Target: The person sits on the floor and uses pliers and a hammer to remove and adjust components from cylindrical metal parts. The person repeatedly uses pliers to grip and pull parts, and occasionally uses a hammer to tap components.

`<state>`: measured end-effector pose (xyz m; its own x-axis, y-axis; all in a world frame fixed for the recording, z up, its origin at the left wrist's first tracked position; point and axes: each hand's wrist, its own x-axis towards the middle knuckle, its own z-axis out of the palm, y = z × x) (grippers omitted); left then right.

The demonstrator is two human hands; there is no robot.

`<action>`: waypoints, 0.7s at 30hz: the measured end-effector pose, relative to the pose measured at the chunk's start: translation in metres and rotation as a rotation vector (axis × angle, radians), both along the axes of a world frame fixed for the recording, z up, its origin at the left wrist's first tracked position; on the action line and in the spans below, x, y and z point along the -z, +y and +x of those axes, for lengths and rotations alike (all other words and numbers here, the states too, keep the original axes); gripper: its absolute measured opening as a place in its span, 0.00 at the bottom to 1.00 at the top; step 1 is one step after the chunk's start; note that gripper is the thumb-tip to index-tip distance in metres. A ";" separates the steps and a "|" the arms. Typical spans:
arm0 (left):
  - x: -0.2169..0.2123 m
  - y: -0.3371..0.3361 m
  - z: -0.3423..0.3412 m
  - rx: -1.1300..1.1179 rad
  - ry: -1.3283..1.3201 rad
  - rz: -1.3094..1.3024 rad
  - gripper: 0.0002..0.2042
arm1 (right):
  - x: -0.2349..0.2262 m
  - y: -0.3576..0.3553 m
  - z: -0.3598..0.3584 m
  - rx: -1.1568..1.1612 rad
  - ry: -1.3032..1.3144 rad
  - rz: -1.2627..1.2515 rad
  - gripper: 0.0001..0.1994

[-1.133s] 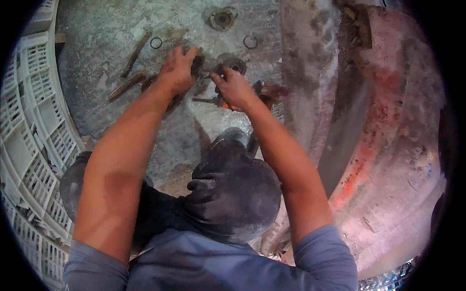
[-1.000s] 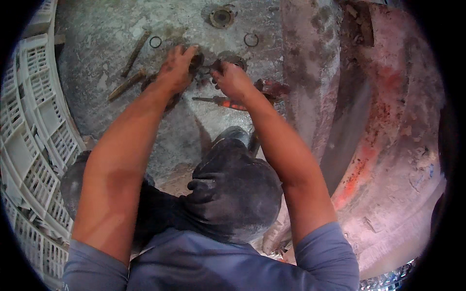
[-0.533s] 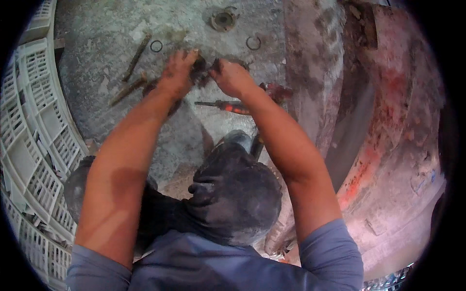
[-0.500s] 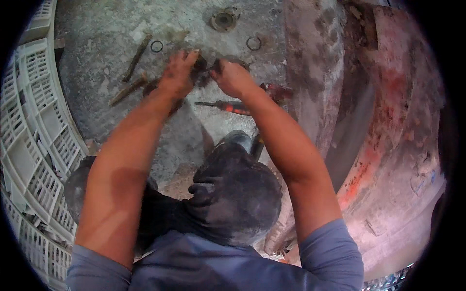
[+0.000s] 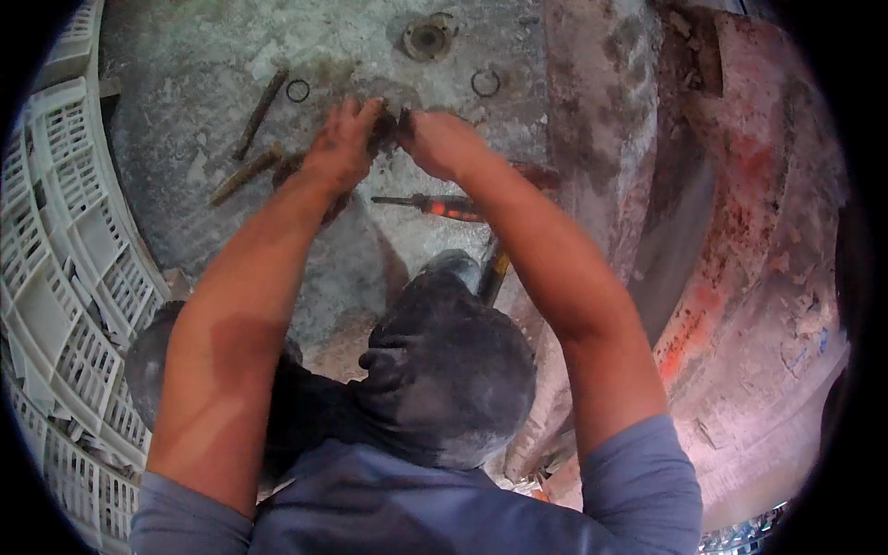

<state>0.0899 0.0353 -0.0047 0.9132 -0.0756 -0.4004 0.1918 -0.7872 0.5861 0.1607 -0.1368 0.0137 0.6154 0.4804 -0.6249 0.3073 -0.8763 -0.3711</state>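
Both hands have shifted a little farther up the dusty grey worktop (image 5: 231,55) since the earlier frames, and the orange-handled screwdriver (image 5: 435,204), once just under the right wrist, now lies clear of it on the near side. The left hand (image 5: 344,146) and the right hand (image 5: 435,143) meet at the far middle of the scene, fingers curled inward and pressed together around a small dark metal part (image 5: 388,129). That part is mostly hidden between the fingertips, so its shape cannot be told. Two thin metal rings lie flat on the surface, one (image 5: 298,90) to the far left of the hands and one (image 5: 485,83) to the far right. A round metal fitting (image 5: 426,38) sits farther off, beyond the hands. Two rusty rods (image 5: 259,113) lie slanted to the left. White plastic crates (image 5: 65,240) curve along the left edge. A large reddish, dust-caked curved metal body (image 5: 749,277) fills the right side. Near the bottom, a dusty dark cloth bundle (image 5: 444,370) rests between the forearms.
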 end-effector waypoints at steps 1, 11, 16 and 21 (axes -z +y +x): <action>-0.006 0.001 0.005 0.025 0.076 -0.023 0.31 | 0.000 0.000 0.003 -0.044 0.005 -0.022 0.15; -0.013 -0.001 0.006 0.041 0.115 -0.029 0.34 | 0.012 -0.001 0.007 0.032 0.159 0.017 0.16; -0.006 -0.003 0.004 0.047 0.156 -0.045 0.36 | 0.008 -0.003 0.013 0.052 0.224 0.052 0.18; 0.022 0.002 -0.002 0.085 0.115 -0.022 0.37 | 0.009 -0.005 0.017 0.085 0.283 0.090 0.19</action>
